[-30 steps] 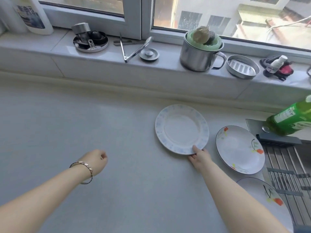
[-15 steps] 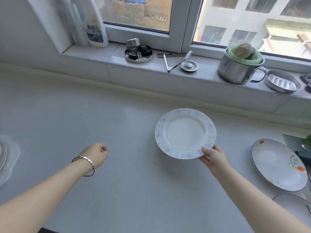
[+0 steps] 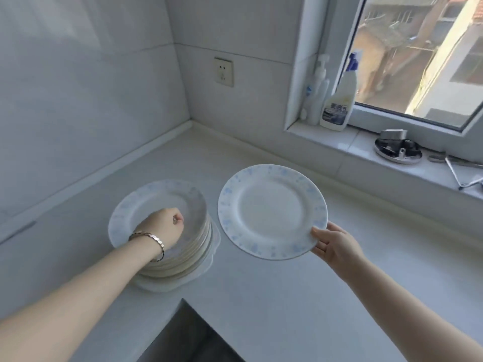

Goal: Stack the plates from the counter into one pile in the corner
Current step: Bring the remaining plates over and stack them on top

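Bare forearms, gold link bracelet [image 3: 149,237] on left wrist

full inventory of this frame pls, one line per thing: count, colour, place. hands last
held plate: 1, white with pale blue speckled rim, in the air right of the pile
plate pile: 1 stack, count of plates unclear, white, on the counter toward the corner
counter: 1, light grey, foreground
wall socket: 1, cream, back wall
spray bottle: 1, white with blue nozzle, left end of the sill
pump bottle: 1, whitish, left of the spray bottle
metal dish: 1, silver, holds dark parts, on the sill
tongs: 1, metal, sill at the right edge
bracelet: 1, gold-toned, left wrist
left hand: loose fist over the pile, nothing in its grip
right hand: grip on the held plate's near rim
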`<action>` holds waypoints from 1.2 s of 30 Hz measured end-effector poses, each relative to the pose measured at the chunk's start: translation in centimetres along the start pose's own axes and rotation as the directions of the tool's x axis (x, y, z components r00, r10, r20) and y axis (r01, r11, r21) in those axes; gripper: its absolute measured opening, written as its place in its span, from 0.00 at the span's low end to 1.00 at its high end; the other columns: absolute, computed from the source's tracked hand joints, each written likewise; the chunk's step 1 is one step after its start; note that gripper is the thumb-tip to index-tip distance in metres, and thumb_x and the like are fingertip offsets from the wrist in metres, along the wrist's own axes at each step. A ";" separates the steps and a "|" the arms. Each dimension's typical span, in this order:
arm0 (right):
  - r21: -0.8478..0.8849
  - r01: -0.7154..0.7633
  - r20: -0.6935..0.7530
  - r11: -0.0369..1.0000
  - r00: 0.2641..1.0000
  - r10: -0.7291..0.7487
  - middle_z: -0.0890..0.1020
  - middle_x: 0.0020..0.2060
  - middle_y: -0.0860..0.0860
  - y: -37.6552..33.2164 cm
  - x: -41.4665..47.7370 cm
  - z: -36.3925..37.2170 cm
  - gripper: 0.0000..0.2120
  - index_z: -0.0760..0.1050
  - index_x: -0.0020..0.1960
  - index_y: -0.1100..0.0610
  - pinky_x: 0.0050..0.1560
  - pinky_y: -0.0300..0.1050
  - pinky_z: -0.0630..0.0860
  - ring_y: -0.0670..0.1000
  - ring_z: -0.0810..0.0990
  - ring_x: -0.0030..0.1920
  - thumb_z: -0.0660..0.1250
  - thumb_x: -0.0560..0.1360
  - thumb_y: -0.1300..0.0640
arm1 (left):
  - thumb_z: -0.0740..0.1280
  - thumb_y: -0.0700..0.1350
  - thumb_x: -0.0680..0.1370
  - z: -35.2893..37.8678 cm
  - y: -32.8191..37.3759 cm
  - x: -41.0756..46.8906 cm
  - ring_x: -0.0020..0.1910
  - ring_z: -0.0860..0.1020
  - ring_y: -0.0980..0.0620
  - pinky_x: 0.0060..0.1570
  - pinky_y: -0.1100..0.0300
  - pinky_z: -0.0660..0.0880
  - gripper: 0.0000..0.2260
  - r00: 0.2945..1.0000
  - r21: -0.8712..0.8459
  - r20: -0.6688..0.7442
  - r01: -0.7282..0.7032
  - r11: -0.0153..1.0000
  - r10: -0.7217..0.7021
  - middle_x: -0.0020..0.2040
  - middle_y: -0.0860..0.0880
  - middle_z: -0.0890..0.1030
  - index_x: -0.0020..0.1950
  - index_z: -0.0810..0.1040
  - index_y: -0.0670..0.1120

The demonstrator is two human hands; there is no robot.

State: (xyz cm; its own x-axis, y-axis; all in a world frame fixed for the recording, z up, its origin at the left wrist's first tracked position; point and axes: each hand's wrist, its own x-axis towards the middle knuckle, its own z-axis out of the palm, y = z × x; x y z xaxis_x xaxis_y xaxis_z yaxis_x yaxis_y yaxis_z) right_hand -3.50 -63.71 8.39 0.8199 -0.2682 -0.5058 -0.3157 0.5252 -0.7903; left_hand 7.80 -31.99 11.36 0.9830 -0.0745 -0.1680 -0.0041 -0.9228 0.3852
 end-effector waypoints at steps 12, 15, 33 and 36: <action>-0.217 -0.119 0.076 0.969 0.987 0.139 0.82 0.38 0.56 5.9 3.8 18.6 0.09 0.78 0.46 0.59 0.31 0.40 0.81 0.51 0.83 0.31 0.62 0.73 0.70 | 0.59 0.41 0.76 -5.2 -13.8 2.8 0.47 0.82 0.44 0.47 0.57 0.74 0.07 0.968 -0.145 -0.057 0.233 0.962 -0.243 0.47 0.44 0.84 0.41 0.76 0.48; -0.232 -0.143 0.061 0.962 0.985 0.161 0.82 0.38 0.57 6.7 4.1 20.0 0.09 0.77 0.45 0.59 0.31 0.40 0.81 0.52 0.82 0.31 0.62 0.74 0.70 | 0.58 0.41 0.76 -5.3 -14.4 3.4 0.46 0.82 0.44 0.46 0.56 0.75 0.08 0.968 -0.164 -0.042 0.239 0.957 -0.249 0.46 0.45 0.84 0.40 0.75 0.49; -0.902 0.130 0.119 0.413 0.992 -0.051 0.78 0.25 0.47 8.7 4.3 22.5 0.20 0.65 0.65 0.54 0.27 0.35 0.70 0.41 0.72 0.19 0.61 0.74 0.52 | 0.59 0.42 0.77 -6.0 -13.5 5.5 0.46 0.81 0.44 0.48 0.55 0.76 0.06 0.979 -0.144 -0.025 0.198 0.970 -0.203 0.52 0.46 0.83 0.48 0.75 0.49; -0.917 0.073 0.067 0.393 0.997 -0.029 0.78 0.25 0.47 7.8 4.5 21.4 0.17 0.69 0.62 0.53 0.31 0.39 0.71 0.44 0.74 0.22 0.58 0.76 0.48 | 0.59 0.42 0.78 -5.4 -11.0 5.4 0.44 0.76 0.46 0.49 0.57 0.73 0.08 0.994 -0.118 -0.011 0.109 0.987 -0.111 0.55 0.46 0.82 0.53 0.76 0.47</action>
State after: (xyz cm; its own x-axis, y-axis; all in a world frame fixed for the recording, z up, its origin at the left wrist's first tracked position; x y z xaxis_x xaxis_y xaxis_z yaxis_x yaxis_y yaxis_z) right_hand 7.99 -43.57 7.35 0.8590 -0.2281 -0.4584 -0.5017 -0.5537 -0.6646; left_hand 14.15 -20.24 11.12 0.9792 0.0327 -0.2000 0.1249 -0.8744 0.4689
